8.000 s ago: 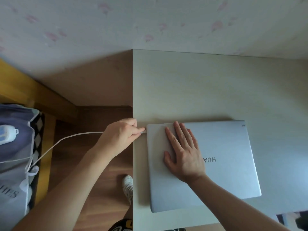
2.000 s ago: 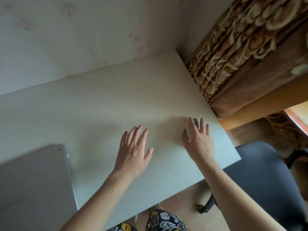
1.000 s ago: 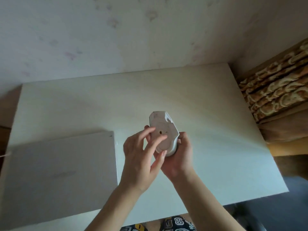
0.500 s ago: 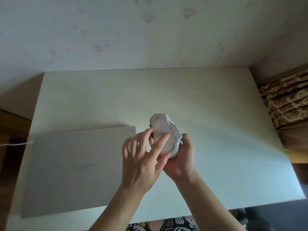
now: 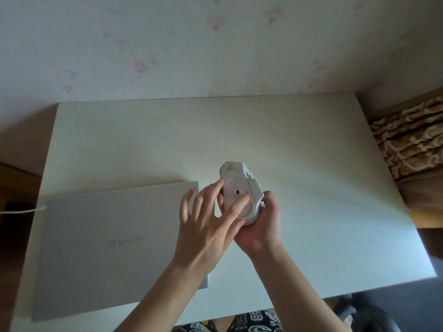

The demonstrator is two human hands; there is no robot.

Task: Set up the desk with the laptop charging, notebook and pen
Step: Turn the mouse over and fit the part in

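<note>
A white computer mouse point(image 5: 236, 179) is held upside down above the desk, its underside facing me. My right hand point(image 5: 261, 226) is shut on it from below. My left hand point(image 5: 208, 226) is spread, with a fingertip pressed on the mouse's underside near a small switch. A closed silver laptop point(image 5: 100, 248) lies flat on the left part of the pale desk point(image 5: 299, 164). A white charging cable point(image 5: 21, 210) runs from the laptop's left edge off to the left. No notebook or pen is in view.
A wallpapered wall runs behind the desk. Patterned brown curtain fabric point(image 5: 412, 144) hangs at the right. Part of a dark chair point(image 5: 383, 315) shows at the bottom right below the desk's front edge.
My right hand picked the mouse up from the desk's right side and turned it over. My left hand came to its underside. Earlier my left hand held the charging cable at the laptop's edge.
</note>
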